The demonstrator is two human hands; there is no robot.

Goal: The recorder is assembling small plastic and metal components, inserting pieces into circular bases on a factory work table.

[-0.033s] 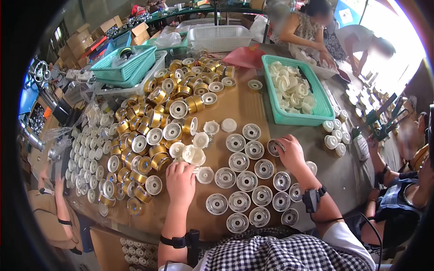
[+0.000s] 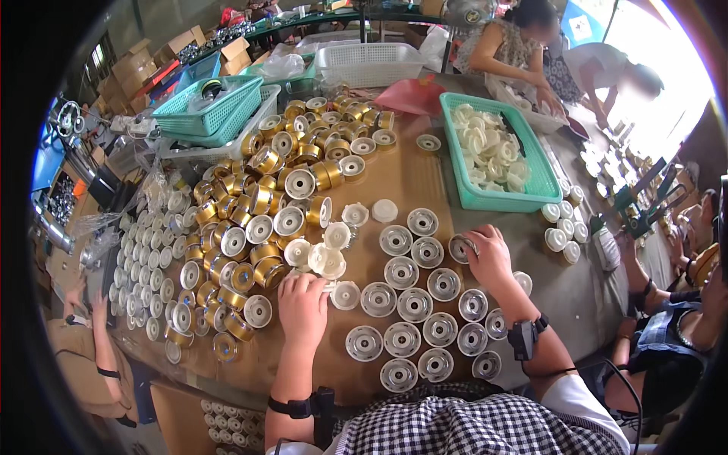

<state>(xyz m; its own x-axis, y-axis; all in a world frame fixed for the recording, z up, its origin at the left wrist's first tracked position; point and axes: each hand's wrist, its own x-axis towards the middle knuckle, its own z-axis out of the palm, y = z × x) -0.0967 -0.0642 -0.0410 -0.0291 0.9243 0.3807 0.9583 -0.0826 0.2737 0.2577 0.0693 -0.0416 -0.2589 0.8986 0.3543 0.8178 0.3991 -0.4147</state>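
Observation:
My left hand is closed, with its fingers bent over the near edge of a small cluster of white plastic caps. A cap's pale edge shows beside its thumb; the fingers partly hide it. Another white cap lies flat just right of that hand. My right hand grips the rim of a round gold-sided metal cup, tilted at the right of the rows. Between and below my hands, several similar cups stand in loose rows with their pale, hollow faces up.
A heap of gold cups covers the left middle of the table, with rows of white-topped pieces beyond it. A green basket of translucent plastic parts stands far right, near a red scoop. Other people work around the table.
My hands stay almost in place. The white caps by my left hand have shifted very slightly to the right.

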